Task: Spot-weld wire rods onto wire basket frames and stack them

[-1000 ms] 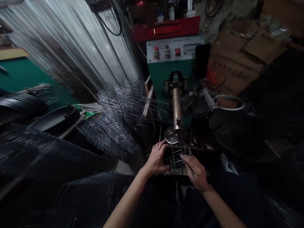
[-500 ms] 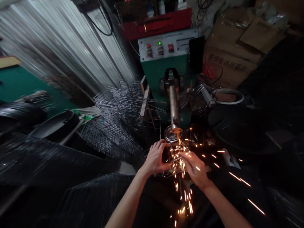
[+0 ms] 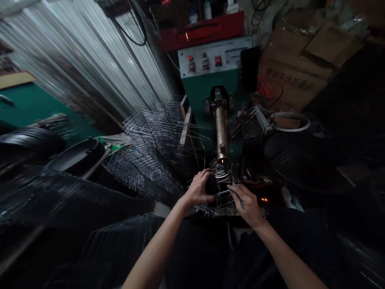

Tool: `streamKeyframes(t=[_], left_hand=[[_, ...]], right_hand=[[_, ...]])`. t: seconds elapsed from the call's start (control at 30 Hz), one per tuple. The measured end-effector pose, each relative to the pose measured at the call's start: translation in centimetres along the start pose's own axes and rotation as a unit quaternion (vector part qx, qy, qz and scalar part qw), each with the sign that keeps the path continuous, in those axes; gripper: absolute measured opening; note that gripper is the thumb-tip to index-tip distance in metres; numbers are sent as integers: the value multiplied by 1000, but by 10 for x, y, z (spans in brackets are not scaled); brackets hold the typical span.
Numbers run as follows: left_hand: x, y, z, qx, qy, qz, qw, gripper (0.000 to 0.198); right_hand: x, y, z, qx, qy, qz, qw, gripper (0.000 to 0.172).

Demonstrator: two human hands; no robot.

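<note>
Below the spot welder's upper arm [image 3: 221,130] lies a small wire rack [image 3: 224,202] of crossed metal wires. My left hand [image 3: 199,188] curves round the rack's left side, thumb and fingers closed on it. From the right, my right hand [image 3: 246,202] pinches a short piece of the wirework near the rack's middle; I cannot make out exactly which wire. A dull orange glow shows at the tip of the welder's arm. Round metal rings [image 3: 218,166] hang just behind the rack, beneath that tip.
The green welding machine [image 3: 195,90] stands ahead with a red lamp lit on its panel. Stacked wire grids [image 3: 150,140] rise at the left, with more dark grids [image 3: 120,237] nearer me. A cardboard box [image 3: 288,76] and a metal ring [image 3: 300,122] are at the right.
The shower of sparks has stopped, leaving a few glowing specks at the right. The green panel lamp has gone dark. Both hands keep their hold on the rack.
</note>
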State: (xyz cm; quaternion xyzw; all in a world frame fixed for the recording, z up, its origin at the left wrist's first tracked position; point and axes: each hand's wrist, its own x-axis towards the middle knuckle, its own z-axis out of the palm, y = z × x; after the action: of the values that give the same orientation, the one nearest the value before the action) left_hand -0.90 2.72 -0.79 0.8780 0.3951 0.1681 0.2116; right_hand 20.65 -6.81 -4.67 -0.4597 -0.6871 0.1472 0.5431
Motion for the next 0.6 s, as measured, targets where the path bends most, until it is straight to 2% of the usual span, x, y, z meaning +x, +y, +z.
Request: streamKeyframes(t=[0.27, 0.4, 0.6], left_hand=[[21, -9, -13, 35, -9, 7, 999, 79], [23, -13, -13, 33, -12, 15, 999, 79], [20, -13, -8, 35, 12, 24, 999, 73]], right_hand=[[14, 13, 7, -11, 13, -15, 1000, 31], [16, 14, 10, -11, 15, -17, 1000, 29], [16, 18, 12, 10, 13, -4, 1000, 23]])
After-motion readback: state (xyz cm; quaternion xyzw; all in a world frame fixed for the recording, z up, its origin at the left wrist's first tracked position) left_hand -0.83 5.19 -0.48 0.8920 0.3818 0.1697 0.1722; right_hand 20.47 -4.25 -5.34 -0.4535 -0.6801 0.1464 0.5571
